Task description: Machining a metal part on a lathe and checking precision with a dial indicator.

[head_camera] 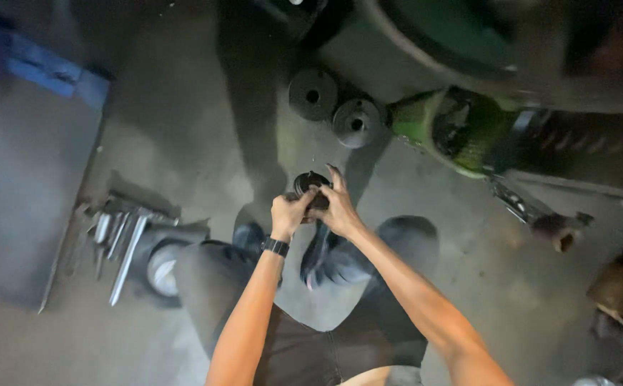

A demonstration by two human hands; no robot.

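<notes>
At the left of the frame a bundle of long metal tools (pixel 120 241) is lying on the concrete floor (pixel 183 129), just beside the person's left shoe, well apart from the work in the middle. Moving rightward, the left hand (pixel 290 211), a dark watch (pixel 275 246) on its wrist, is curling its fingers (pixel 304 196) closed around the near left edge of a small dark round part (pixel 310 183), which is being held up in the air at the centre of the frame, above the shoes and the floor. The part is sitting directly between the two hands, its flat face turned roughly toward the camera; its finer shape is too dark to tell. The right hand (pixel 338 209) is gripping the same part from the right side, thumb and lower fingers closed on it while one finger is sticking up straight above the rim. Both hands are touching each other and are equally near the part. Further up, two dark discs (pixel 334 107) with centre holes are lying flat on the floor, near a green machine housing (pixel 461 129) at the upper right.
</notes>
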